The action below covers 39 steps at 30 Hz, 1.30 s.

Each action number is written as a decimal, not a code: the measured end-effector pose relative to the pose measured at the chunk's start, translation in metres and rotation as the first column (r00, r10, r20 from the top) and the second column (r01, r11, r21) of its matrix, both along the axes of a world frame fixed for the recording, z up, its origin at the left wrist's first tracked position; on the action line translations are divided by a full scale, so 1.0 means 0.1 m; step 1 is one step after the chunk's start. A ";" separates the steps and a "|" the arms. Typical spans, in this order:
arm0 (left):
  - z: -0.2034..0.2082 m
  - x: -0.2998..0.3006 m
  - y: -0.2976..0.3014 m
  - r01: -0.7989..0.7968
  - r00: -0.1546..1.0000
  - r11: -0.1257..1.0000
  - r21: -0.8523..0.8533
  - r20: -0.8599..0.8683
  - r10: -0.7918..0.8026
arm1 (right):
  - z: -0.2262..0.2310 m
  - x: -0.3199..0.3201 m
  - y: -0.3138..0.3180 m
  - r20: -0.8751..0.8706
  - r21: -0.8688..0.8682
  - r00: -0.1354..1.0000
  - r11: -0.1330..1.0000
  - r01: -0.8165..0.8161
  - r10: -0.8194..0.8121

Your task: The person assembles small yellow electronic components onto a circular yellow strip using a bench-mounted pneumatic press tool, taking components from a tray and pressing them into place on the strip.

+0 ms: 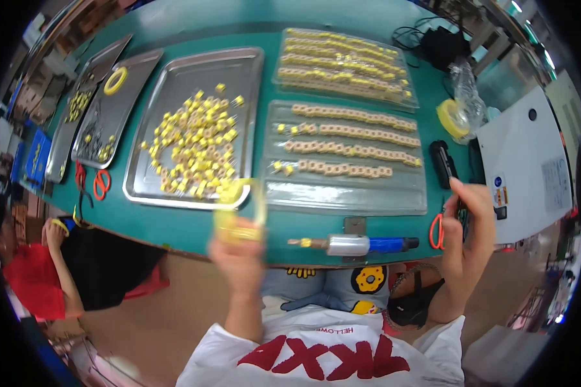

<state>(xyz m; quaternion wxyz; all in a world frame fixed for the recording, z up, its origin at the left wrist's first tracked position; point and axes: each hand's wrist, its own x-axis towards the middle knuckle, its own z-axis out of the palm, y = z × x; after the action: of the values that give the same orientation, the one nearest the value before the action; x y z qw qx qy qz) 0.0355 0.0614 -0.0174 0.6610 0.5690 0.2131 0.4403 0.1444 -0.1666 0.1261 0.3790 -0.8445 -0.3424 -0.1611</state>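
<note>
My left hand (237,261), blurred by motion, is closed around a roll of yellow tape (259,205) over the table's front edge. My right hand (471,226) is raised at the right, with thumb and forefinger bent and apart and nothing visible between them; its other fingers are partly hidden. Beside it lie orange-handled scissors (437,231). Between my hands, a silver and blue cylindrical tool (368,244) lies at the table edge, with a small yellow part (305,243) at its tip. A clear tray (348,198) beyond it bears rows of small tan and yellow parts.
A metal tray (259,71) holds a heap of yellow parts. Another filled clear tray (348,61) stands farther back. Narrower metal trays (126,90) and red-handled scissors (101,185) lie left. A black stapler (441,163) and white box (526,168) stand right. Another person (58,271) sits at left.
</note>
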 end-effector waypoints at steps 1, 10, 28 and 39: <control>0.00 -0.04 0.32 0.124 0.957 0.962 -0.244 0.284 -0.051 | 0.00 0.06 -0.07 -0.051 0.023 0.997 0.998 0.050 -0.049; 0.58 -0.08 1.09 -0.157 0.910 0.834 0.529 -0.251 0.330 | -0.78 0.73 -0.03 -0.115 -0.175 0.993 0.984 -0.011 -0.009; 0.21 -0.65 -0.59 0.842 0.461 0.403 -0.358 0.089 -0.883 | -0.51 -0.37 0.05 -0.358 0.168 0.599 0.681 -0.713 0.716; 0.26 -0.44 -0.65 0.795 0.594 0.568 -0.213 0.083 -0.800 | -0.84 -0.68 -0.11 -0.819 0.492 0.264 0.860 -0.134 0.510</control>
<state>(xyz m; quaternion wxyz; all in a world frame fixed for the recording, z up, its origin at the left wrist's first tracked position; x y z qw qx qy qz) -0.0082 -0.0038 0.0082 0.8462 0.5292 -0.0096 0.0614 0.0759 -0.1781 0.0418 0.6624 -0.6153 -0.1985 0.3783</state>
